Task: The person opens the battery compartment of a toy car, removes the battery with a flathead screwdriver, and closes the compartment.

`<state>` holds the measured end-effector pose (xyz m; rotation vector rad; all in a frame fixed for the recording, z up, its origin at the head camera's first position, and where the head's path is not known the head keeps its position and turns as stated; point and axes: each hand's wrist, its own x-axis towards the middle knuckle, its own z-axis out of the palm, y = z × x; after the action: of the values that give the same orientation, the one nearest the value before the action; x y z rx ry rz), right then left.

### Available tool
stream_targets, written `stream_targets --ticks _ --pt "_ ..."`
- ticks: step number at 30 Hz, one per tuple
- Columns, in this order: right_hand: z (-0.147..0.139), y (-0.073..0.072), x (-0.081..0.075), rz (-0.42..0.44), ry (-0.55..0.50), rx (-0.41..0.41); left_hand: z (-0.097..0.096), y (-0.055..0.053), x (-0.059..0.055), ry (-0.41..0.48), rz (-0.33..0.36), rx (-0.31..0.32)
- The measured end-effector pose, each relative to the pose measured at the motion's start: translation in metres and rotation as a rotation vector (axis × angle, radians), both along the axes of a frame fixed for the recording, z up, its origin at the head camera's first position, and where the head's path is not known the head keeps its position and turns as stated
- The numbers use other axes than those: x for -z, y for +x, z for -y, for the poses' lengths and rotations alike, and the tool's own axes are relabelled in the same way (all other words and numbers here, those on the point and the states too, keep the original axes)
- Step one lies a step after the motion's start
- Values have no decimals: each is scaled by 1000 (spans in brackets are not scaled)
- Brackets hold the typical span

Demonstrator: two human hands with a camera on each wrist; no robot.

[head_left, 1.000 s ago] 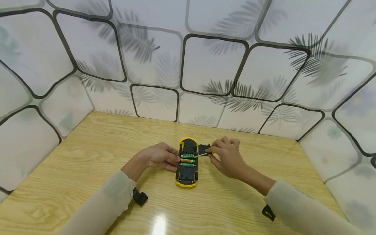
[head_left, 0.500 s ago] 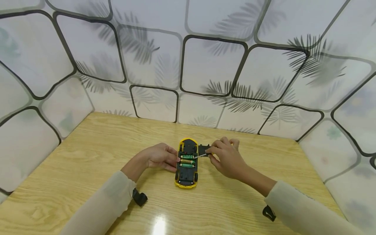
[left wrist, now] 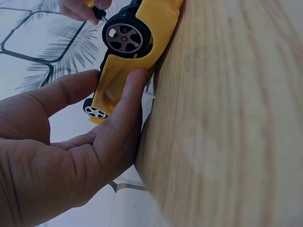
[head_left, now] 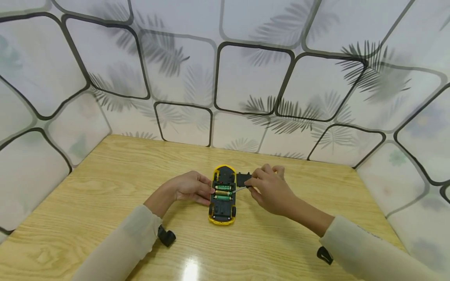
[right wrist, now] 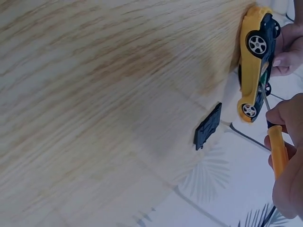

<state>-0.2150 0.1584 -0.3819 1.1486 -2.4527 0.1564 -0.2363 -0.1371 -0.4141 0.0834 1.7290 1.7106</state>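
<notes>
A yellow toy car lies wheels up on the table, its black underside showing and its battery compartment uncovered. Three green-and-gold batteries sit side by side in it. My left hand holds the car by its left side, the thumb at the underside's edge and fingers along the yellow body. My right hand grips a screwdriver with a yellow handle. Its thin metal shaft slants into the compartment, the tip at the right ends of the upper and middle batteries.
The black battery cover lies flat on the table just right of the car, partly behind my right fingers in the head view. Patterned white panels rise at the back and sides of the wooden table.
The screwdriver tip has shifted slightly toward me, from the upper battery's end toward the middle one. My left hand and the car stay nearly where they were.
</notes>
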Motion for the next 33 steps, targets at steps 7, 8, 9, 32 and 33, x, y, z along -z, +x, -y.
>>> stream_targets --ticks 7,8,9,32,33 --pt "13 7 -16 -75 177 19 0 0 -1 -1 2 -2" --pt "17 9 -20 -85 206 24 0 0 -1 -2 1 -1" --pt "20 10 -23 -97 240 33 0 0 -1 -1 1 0" --pt "37 12 -28 -24 269 98 0 -1 0 -3 -4 19" --pt "35 11 -27 -10 244 97 0 -2 1 -2 -6 23"
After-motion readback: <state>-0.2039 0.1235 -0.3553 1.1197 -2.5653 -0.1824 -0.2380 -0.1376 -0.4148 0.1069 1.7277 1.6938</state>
